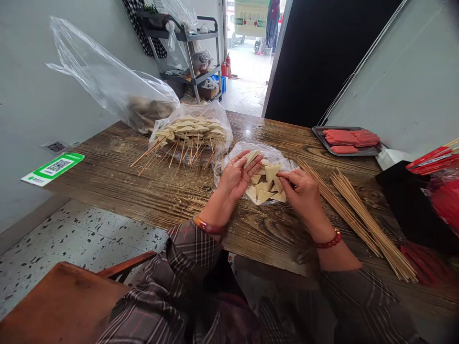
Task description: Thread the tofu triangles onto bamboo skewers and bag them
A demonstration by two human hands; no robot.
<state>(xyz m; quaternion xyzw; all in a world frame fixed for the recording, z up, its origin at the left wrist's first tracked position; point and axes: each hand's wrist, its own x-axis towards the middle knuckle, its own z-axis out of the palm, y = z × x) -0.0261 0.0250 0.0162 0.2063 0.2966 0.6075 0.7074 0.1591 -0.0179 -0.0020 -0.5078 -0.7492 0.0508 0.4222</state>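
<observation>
Pale triangular pieces (263, 195) lie in a clear plastic bag (247, 147) on the wooden table. My left hand (238, 177) is palm up above the bag's left side, with triangular pieces (251, 157) resting at its fingers. My right hand (299, 188) is over the bag's right edge, thumb and fingertips pinched on one triangular piece (273, 172). Two bundles of thin wooden sticks (373, 222) lie to the right of my right hand. Farther left, skewered pale pieces (193, 128) are stacked in another plastic bag, their sticks pointing toward me.
A large plastic bag (107, 81) stands at the table's far left, near a green and white card (55, 168). At the right are a dark tray (319, 136) of red packets and a black box (405, 200). A chair (64, 306) stands at lower left.
</observation>
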